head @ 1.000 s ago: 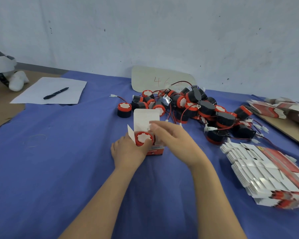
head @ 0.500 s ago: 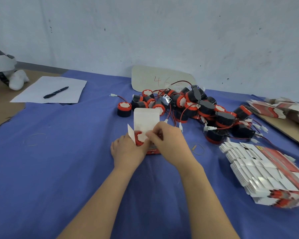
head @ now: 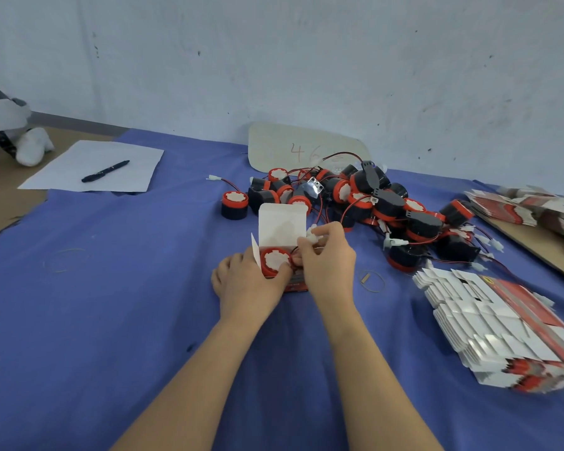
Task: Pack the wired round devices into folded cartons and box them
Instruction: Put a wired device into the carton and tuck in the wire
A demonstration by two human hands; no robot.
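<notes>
Card, likely flimsy: our left hand (head: 248, 284) is gripping the carton (head: 282, 222) while our right hand (head: 328, 265) is pinching the connector (head: 313, 237) of the round device (head: 275, 260) inside, its wire limp.

Soft, even, fairly bright light with a cool bluish cast falls from above; shadows on the desk (head: 111, 320) are faint. Wide-angle bending bows its far edge toward 9 and 3 o'clock. The stack of flat cartons (head: 489, 323) at 4 o'clock is smeared with blur.
</notes>
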